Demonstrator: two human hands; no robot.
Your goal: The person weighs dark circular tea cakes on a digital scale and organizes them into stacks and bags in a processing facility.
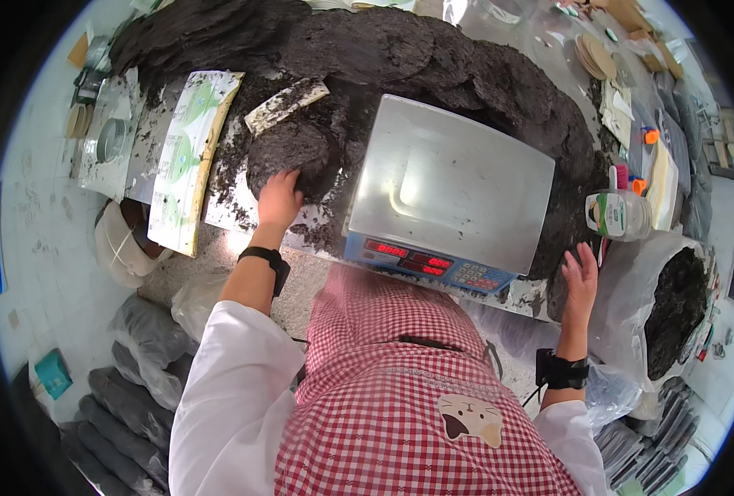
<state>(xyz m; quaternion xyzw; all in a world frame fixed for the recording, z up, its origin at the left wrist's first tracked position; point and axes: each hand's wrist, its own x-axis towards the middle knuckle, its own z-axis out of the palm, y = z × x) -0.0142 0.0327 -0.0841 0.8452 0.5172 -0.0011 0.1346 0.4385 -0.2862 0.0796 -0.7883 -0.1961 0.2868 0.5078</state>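
Observation:
My left hand [280,197] rests with its fingertips on a round cake of dark, fibrous material [289,152], left of the digital scale [450,180]. A crumb-strewn pale strip [287,106] lies against the far side of that cake. The scale's metal platform bears only a few dark crumbs, and its red display is lit. My right hand [580,276] is at the scale's right, fingers apart, beside a dark piece [557,291] at the table edge; whether it touches the piece I cannot tell.
Dark flat cakes [367,46] are heaped in an arc behind the scale. A printed carton sheet [190,161] lies at the left. On the right stand a labelled clear plastic jar [618,214], a pink-bristled brush [618,177] and a plastic-lined container of dark material [676,310].

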